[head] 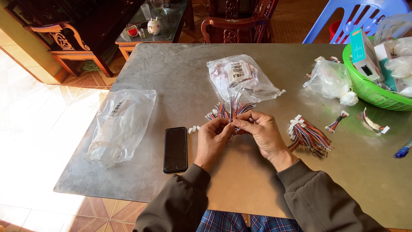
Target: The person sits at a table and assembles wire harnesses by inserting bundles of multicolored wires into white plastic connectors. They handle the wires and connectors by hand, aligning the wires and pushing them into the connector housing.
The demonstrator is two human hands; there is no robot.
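Note:
Both my hands meet over the middle of the grey table [171, 77]. My left hand [213, 139] and my right hand [262, 134] pinch the same small multicoloured ribbon cable [233, 106], which stands up between the fingertips. Behind it lies a loose bunch of similar striped cables [219, 112] with white connectors. A small white connector [194, 128] rests just left of my left hand.
A black phone [175, 149] lies left of my hands, an empty clear bag [120, 124] further left. A full clear bag [240, 77] sits behind; a pile of cables [310, 136] at right. A green basket [369, 88] of boxes stands far right.

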